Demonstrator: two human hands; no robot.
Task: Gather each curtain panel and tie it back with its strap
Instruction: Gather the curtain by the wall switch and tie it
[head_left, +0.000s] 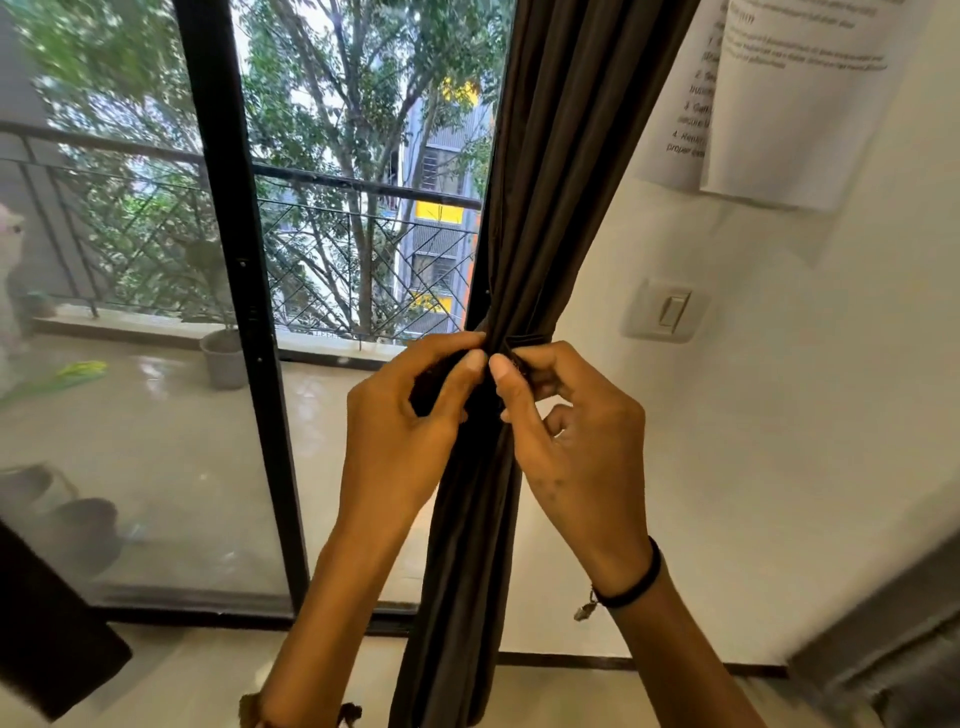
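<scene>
A dark brown curtain panel (556, 171) hangs gathered into a narrow bundle at the right edge of the glass door. A matching brown strap (530, 340) wraps around it at its waist. My left hand (410, 415) pinches one end of the strap in front of the bundle, thumb against curled fingers. My right hand (566, 431) pinches the other end, its thumb tip almost touching the left thumb. Most of the strap ends are hidden inside my fingers.
A black-framed sliding glass door (234, 312) fills the left, with a balcony, railing and a plant pot (223, 358) beyond. On the white wall to the right are a light switch (670, 309) and taped paper sheets (795, 98). A dark object (47, 639) sits at the lower left.
</scene>
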